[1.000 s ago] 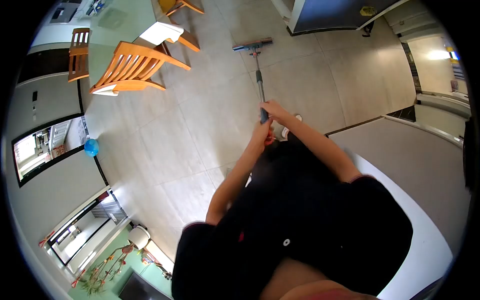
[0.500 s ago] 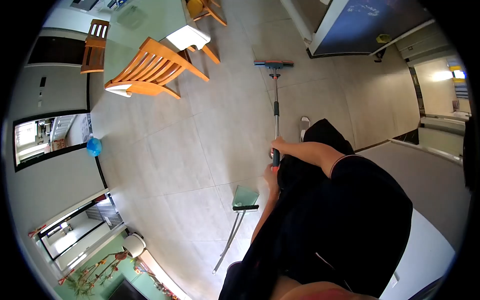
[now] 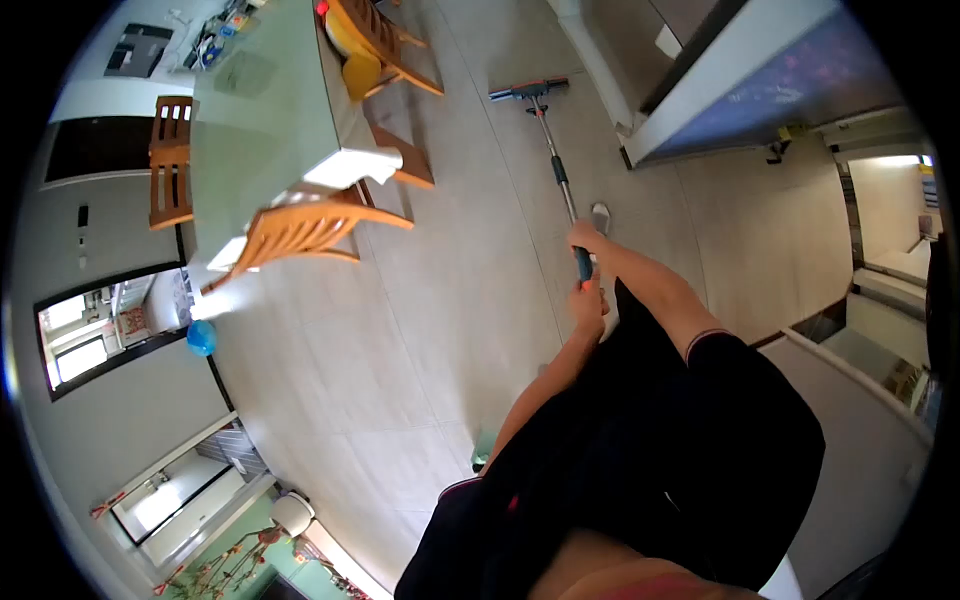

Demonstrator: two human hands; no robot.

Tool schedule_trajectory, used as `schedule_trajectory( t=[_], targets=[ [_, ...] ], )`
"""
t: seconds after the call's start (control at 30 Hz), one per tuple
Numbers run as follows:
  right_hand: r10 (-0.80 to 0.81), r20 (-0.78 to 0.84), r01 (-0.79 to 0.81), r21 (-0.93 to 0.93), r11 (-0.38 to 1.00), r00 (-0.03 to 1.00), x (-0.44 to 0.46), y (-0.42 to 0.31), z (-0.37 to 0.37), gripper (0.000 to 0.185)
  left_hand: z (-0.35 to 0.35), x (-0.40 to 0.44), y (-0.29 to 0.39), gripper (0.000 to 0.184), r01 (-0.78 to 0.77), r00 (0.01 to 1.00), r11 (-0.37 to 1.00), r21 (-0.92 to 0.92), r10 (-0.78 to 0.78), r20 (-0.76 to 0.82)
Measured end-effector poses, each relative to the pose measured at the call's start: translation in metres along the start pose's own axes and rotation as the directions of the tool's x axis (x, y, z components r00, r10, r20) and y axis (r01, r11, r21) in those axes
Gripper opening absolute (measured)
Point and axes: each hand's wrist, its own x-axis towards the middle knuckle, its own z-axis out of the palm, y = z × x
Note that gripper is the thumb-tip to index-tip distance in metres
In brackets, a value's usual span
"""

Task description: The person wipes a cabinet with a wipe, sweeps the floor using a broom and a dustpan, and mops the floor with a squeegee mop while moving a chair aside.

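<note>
A long-handled squeegee (image 3: 566, 180) slants across the tiled floor. Its wide, dark blade head with red edging (image 3: 528, 90) rests on the floor beyond my feet. My right hand (image 3: 588, 238) is wrapped round the metal pole just above the grey and orange end grip. Lower down, my left hand (image 3: 588, 303) is closed on the end of that grip. One light shoe (image 3: 600, 218) shows beside my right hand. Behind my left forearm, a green dustpan (image 3: 483, 447) is mostly hidden by my arm and dark clothing.
To the left stands a glass-topped table (image 3: 265, 130) with orange wooden chairs (image 3: 310, 230) around it. A wall corner with a dark blue panel (image 3: 740, 100) juts out at upper right. A blue balloon-like ball (image 3: 201, 338) lies by the left doorway.
The squeegee head has moved farther forward and slightly left, with both hands still on the handle. My view has shifted forward; the dustpan is now largely covered by my body.
</note>
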Motion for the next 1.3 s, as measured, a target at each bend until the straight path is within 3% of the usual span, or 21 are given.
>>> schedule_trajectory(
  t=[0.07,0.13,0.17,0.2,0.23,0.27,0.33,0.43,0.5,0.53,0.67,0.73,0.9,0.97,1.0,1.07,1.13,1.17,1.23,1.27,1.3],
  targets=[
    [0.381,-0.042,-0.322,0.456,0.83,0.924,0.025,0.018,-0.084,0.013,0.077,0.026,0.043,0.026,0.038,0.999,0.999,-0.008,-0.039,-0.011],
    [0.413,-0.277,-0.376,0.179,0.909,0.867,0.061,0.054,-0.142,0.012,0.144,0.061,0.083,0.025,-0.005,1.0,1.0,0.001,0.005,0.009],
    [0.391,-0.288,-0.362,0.152,0.92,0.874,0.062,0.059,-0.186,0.012,0.176,0.074,0.102,0.024,0.013,1.0,0.997,0.073,-0.014,0.009],
    [0.372,-0.189,-0.301,0.322,0.898,0.909,0.049,0.057,-0.22,0.012,0.196,0.085,0.113,0.023,0.044,0.999,0.989,0.143,-0.043,-0.009],
    [0.337,-0.083,-0.257,0.486,0.835,0.938,0.042,0.058,-0.244,0.013,0.213,0.095,0.121,0.023,0.041,0.999,0.992,0.117,-0.038,-0.031],
    [0.32,-0.064,-0.255,0.466,0.847,0.945,0.045,0.063,-0.258,0.013,0.227,0.103,0.127,0.024,0.048,0.998,0.995,0.09,-0.045,-0.032],
    [0.343,-0.016,-0.242,0.678,0.694,0.939,0.044,0.065,-0.272,0.014,0.235,0.104,0.134,0.025,0.058,0.997,0.996,0.069,-0.054,-0.047],
    [0.26,-0.093,-0.085,0.795,0.601,0.961,0.023,0.041,-0.279,0.015,0.223,0.097,0.16,0.023,0.304,0.951,0.935,-0.181,-0.287,0.114],
    [0.245,-0.121,0.007,0.907,0.421,0.962,0.014,0.021,-0.277,0.016,0.211,0.09,0.186,0.022,0.351,0.931,0.912,-0.212,-0.314,0.188],
    [0.29,-0.127,0.04,0.957,0.287,0.949,0.02,0.017,-0.268,0.017,0.209,0.086,0.197,0.021,0.357,0.931,0.927,-0.112,-0.344,0.119],
    [0.298,-0.183,0.039,0.901,0.431,0.937,0.048,0.021,-0.28,0.016,0.224,0.105,0.209,0.02,0.342,0.94,0.932,0.12,-0.339,-0.044],
    [0.394,-0.095,-0.12,0.866,0.486,0.914,0.071,0.026,-0.31,0.017,0.243,0.127,0.23,0.019,0.338,0.941,0.935,0.109,-0.337,-0.03],
    [0.284,-0.126,0.001,0.915,0.403,0.95,0.17,0.039,-0.442,0.02,0.291,0.255,0.309,0.022,0.3,0.952,0.952,0.055,-0.303,0.053],
    [0.374,-0.093,-0.166,0.779,0.604,0.923,0.229,0.027,-0.512,0.013,0.311,0.305,0.37,0.023,0.275,0.958,0.961,0.006,-0.274,0.086],
    [0.106,-0.321,0.14,0.657,0.74,0.941,0.29,0.044,-0.518,0.014,0.329,0.337,0.411,0.025,0.242,0.963,0.969,-0.044,-0.234,0.137],
    [-0.165,-0.535,0.419,0.398,0.816,0.829,0.374,0.081,-0.609,0.016,0.362,0.411,0.481,0.014,0.205,0.969,0.979,0.007,-0.204,0.137],
    [-0.068,-0.405,0.27,0.467,0.842,0.912,0.43,0.056,-0.699,0.017,0.398,0.461,0.553,0.014,0.184,0.979,0.982,0.05,-0.188,0.075],
    [-0.033,-0.355,0.216,0.49,0.845,0.934,0.454,0.046,-0.737,0.018,0.417,0.492,0.588,0.014,0.154,0.983,0.986,-0.07,-0.146,0.11],
    [-0.152,-0.322,0.319,0.572,0.756,0.935,0.479,0.045,-0.82,0.02,0.451,0.545,0.637,0.015,0.144,0.982,0.971,-0.189,-0.117,0.149],
    [-0.137,-0.318,0.305,0.569,0.764,0.938,0.491,0.045,-0.846,0.02,0.464,0.568,0.649,0.016,0.136,0.973,0.959,-0.249,-0.081,0.218],
    [-0.012,-0.311,0.213,0.622,0.753,0.95,0.512,0.041,-0.869,0.021,0.472,0.591,0.664,0.017,0.135,0.96,0.939,-0.315,-0.045,0.277]
  ],
)
